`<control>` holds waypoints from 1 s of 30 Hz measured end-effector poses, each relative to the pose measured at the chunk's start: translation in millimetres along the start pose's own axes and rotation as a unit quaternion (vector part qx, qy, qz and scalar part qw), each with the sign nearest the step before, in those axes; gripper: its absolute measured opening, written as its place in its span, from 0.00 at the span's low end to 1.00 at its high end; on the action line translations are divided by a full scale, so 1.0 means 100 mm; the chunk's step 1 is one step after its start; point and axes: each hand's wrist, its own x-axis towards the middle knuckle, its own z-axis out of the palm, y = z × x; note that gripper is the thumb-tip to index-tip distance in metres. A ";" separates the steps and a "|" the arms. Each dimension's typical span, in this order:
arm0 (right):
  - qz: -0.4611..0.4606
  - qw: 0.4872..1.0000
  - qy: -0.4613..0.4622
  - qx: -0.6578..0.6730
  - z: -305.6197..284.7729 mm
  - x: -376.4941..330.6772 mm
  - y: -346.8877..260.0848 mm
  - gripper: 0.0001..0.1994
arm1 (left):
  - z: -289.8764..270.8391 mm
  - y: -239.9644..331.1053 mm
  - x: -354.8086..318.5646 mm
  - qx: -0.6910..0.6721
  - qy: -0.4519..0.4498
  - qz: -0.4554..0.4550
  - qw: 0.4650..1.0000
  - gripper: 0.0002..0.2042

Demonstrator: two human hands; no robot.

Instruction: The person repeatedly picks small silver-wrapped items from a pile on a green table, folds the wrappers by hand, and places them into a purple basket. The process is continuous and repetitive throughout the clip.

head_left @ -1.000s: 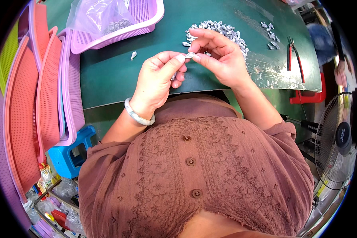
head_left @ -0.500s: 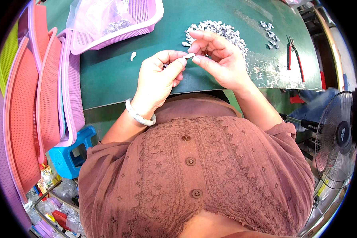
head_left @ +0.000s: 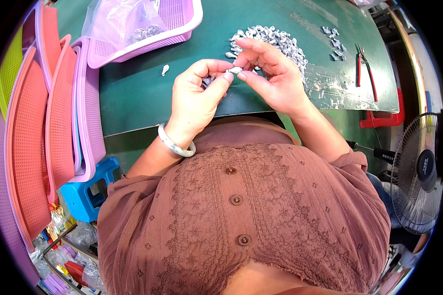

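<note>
**The small grey piece [head_left: 235, 70] shows me a rougher face**

My left hand [head_left: 197, 91] pinches the small grey piece narrowly between thumb and forefinger, and the thumb and forefinger of my right hand [head_left: 278, 78] close on its far end, other fingers raised. Half a second ago it looked smooth and looped; now it looks knobbly, so I judge it has been turned and a different side is up for handling. My left palm also shows its spare grey pieces [head_left: 207, 81] more plainly; I cannot count them.

Just beyond my right hand, a loose heap [head_left: 286, 42] of similar pieces lies on the green bench [head_left: 138, 98], in no container. To the left of my left hand, 1 stray piece [head_left: 165, 70] lies alone. Farther up that side, a lilac basket [head_left: 157, 43] holds a clear bag [head_left: 125, 19] with more grey pieces at its bottom. Well to the right of my right hand are a small cluster [head_left: 336, 43] and red-handled pliers [head_left: 362, 57]. Far left of my left hand, coral baskets [head_left: 27, 142] and lilac ones are stacked on edge; I cannot see anything inside them.
</note>
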 end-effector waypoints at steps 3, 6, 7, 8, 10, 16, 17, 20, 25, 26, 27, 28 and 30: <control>0.016 1.000 0.000 0.015 0.00 -0.01 0.00 0.22 | 0.00 0.01 -0.01 -0.026 0.002 0.000 1.000 0.05; 0.036 0.998 -0.003 0.046 0.00 -0.02 0.00 0.22 | 0.02 -0.01 -0.01 0.000 0.004 0.035 0.999 0.06; 0.042 0.997 -0.005 0.058 0.00 -0.02 0.00 0.22 | 0.02 -0.02 -0.01 0.005 0.005 0.034 0.999 0.06; 0.045 0.997 -0.007 0.062 0.00 -0.02 0.00 0.22 | 0.01 -0.02 -0.01 0.010 0.006 0.034 0.999 0.06; 0.051 0.996 -0.011 0.070 0.00 -0.02 -0.01 0.22 | 0.01 -0.03 0.00 0.029 0.002 0.053 0.998 0.06; 0.055 0.995 -0.005 0.085 0.01 -0.03 0.01 0.22 | 0.01 -0.05 0.00 0.107 -0.003 0.115 0.988 0.07; 0.055 0.995 -0.007 0.080 0.01 -0.04 0.01 0.22 | 0.01 -0.07 0.01 0.123 0.001 0.129 0.984 0.07; 0.054 0.996 -0.011 0.066 0.01 -0.04 0.01 0.22 | 0.01 -0.05 0.02 0.078 0.012 0.070 0.994 0.05; 0.064 0.996 -0.009 0.060 0.02 -0.05 -0.03 0.20 | -0.07 -0.02 0.07 -0.195 -0.016 -0.167 0.966 0.06; 0.064 0.996 -0.010 0.065 0.02 -0.05 -0.03 0.20 | -0.10 -0.02 0.09 -0.226 -0.031 -0.188 0.955 0.06; 0.065 0.995 -0.011 0.069 0.02 -0.04 -0.04 0.20 | -0.13 -0.03 0.11 -0.256 -0.046 -0.208 0.943 0.06; 0.066 0.995 -0.011 0.073 0.03 -0.04 -0.05 0.20 | -0.14 -0.04 0.12 -0.285 -0.061 -0.227 0.929 0.06; 0.060 0.995 -0.016 0.074 0.03 -0.04 -0.05 0.20 | -0.15 -0.05 0.12 -0.315 -0.068 -0.245 0.914 0.07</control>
